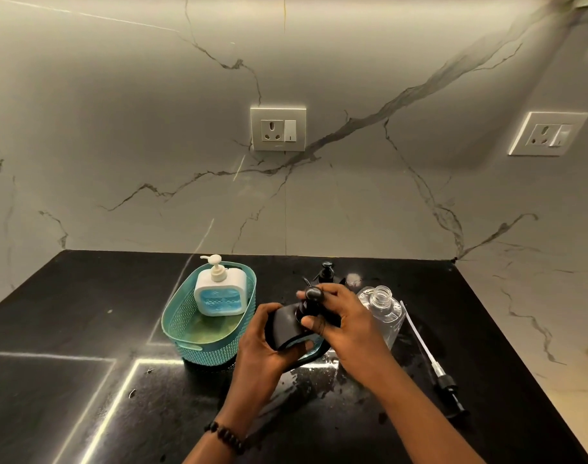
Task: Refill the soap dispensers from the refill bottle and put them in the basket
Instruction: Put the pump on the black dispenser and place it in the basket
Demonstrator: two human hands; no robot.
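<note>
While a black soap dispenser [285,324] is held tilted above the dark countertop [85,329], just right of the basket, its body is gripped by the left hand [265,343] with the fingers curled under it and the thumb over its near face. Its black pump head [311,294] is pinched by the right hand [346,326] — thumb and fingers are closed around the collar and nozzle at the top of the bottle. A beaded bracelet [225,437] is worn on the left wrist. To the left, a teal perforated basket [185,316] is set on the counter, and a white dispenser with a blue front panel [220,291] is stood upright inside it against the far wall of the basket. Behind the hands, the top of another black pump [326,271] is seen, its bottle hidden. Just right of the right hand, a clear bottle [384,309] is placed with its neck open and uncapped. Further right, a loose pump with a long white tube [429,356] is laid flat on the counter — apart from the clear bottle. Wet patches [306,380] are seen on the counter below the hands. On the marble wall behind, two socket plates are mounted, one [278,128] centrally and one [548,133] at the right
</note>
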